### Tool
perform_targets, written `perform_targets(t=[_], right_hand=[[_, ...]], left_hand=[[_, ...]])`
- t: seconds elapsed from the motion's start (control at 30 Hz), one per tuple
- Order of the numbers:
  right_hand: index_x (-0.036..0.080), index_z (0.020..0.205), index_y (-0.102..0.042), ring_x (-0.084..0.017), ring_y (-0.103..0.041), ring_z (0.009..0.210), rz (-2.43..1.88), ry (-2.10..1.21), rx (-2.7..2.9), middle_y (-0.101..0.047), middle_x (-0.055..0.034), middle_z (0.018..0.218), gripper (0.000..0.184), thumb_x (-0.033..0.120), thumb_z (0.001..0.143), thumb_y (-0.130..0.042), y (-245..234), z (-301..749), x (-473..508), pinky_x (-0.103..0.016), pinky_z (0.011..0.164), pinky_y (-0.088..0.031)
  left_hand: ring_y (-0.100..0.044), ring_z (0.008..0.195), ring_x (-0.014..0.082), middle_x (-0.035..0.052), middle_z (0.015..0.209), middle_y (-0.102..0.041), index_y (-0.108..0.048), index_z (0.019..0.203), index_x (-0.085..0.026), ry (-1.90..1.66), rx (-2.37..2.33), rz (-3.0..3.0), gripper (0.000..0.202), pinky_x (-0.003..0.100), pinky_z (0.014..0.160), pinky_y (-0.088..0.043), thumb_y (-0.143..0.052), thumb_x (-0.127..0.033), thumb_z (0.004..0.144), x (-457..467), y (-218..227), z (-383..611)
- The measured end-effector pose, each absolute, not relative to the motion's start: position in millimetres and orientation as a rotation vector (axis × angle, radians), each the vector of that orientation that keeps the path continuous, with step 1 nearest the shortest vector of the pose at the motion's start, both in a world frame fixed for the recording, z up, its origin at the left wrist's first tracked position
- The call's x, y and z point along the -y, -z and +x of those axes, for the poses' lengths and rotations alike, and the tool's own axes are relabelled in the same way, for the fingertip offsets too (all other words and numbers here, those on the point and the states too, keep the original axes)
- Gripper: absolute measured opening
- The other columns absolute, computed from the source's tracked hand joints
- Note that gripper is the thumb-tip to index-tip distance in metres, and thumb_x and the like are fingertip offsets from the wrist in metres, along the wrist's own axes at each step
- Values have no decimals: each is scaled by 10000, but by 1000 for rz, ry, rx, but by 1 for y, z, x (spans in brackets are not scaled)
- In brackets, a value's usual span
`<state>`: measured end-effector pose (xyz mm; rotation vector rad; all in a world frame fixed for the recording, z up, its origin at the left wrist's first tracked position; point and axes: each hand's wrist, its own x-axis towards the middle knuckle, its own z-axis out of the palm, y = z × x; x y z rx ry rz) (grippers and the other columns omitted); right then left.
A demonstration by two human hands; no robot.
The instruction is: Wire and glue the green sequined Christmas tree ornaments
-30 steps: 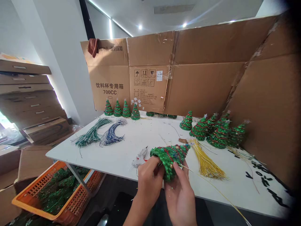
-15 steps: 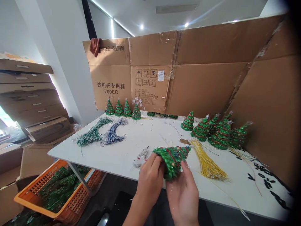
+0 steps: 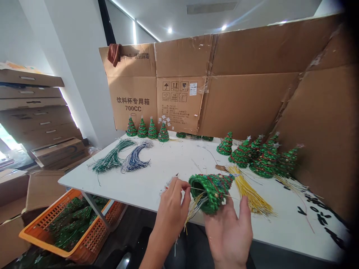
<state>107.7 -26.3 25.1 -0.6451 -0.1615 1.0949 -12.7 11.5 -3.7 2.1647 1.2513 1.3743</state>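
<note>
A small green tinsel Christmas tree [image 3: 214, 190] lies on its side above the table's front edge, its hollow base turned left and its tip right. My right hand [image 3: 228, 231] holds it from below, palm up, with the thumb apart from the tree. At the base opening my left hand [image 3: 175, 201] pinches a thin pale wire [image 3: 196, 188]. More yellowish and white wires [image 3: 193, 211] hang out of the hollow base. Behind my left hand a glue gun [image 3: 167, 184] is mostly hidden.
On the white table [image 3: 174, 160] lie green wires [image 3: 109, 160], blue wires [image 3: 136, 158] and yellow wires [image 3: 252, 194]. Finished-looking trees [image 3: 263, 160] stand right, others [image 3: 147, 129] at the back. Cardboard [image 3: 238, 101] walls the rear. An orange basket [image 3: 92, 237] sits lower left.
The tree has shifted right and turned, so its hollow base and hanging wires now show. My left hand has left the tree's rim and pinches a wire. My right thumb has come off the tree.
</note>
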Motion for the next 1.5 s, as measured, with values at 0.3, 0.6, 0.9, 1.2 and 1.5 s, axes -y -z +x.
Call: perform_targets(t=[0.3,0.6,0.9,1.2,1.5], right_hand=[[252,1334,-727,-365,-596,1456,-607,-1026,88,-724,-107,1470,863,933,822,-592,-29,117,28,-689,1290,-338],[268,1306,-733,-295,-648,1395,-631,-1032,85,-770,-47,1399,459,574,979,-635,-26,123,28,-622,1265,-412],[268,1259,-756,-263,-708,1261,-643,-1133,91,-814,-29,1266,424,513,921,-687,-26,110,34,-497,1226,-445],[345,1519,-619,-280,-637,1413,-579,-1162,163,-732,-12,1476,585,499,956,-660,-31,92,42,-554,1298,-368],[387,1529,-616,-300,-632,1436,-614,-1192,156,-702,-18,1533,675,520,883,-760,-24,82,44,-586,1280,-406]], left_hand=[[-633,832,218,28,992,-610,-530,1072,-254,-1412,-1440,2042,160,358,756,-452,-398,-196,1140,-19,12,-24],[-604,1112,307,91,1141,-627,-635,1159,-241,-1632,-1539,2036,123,474,965,-485,-548,-206,1079,-13,3,-25],[-496,1416,294,70,1471,-567,-779,1131,-334,-1603,-983,2179,270,520,1193,-464,-675,-108,1027,8,-8,-4],[-334,1618,346,25,1750,-352,-776,962,-277,-1601,-1017,2060,230,647,1274,-400,-664,-81,1006,0,1,-6],[-346,1638,387,21,1785,-336,-829,992,-294,-1611,-955,2011,350,667,1276,-430,-703,21,909,-1,2,-9]])
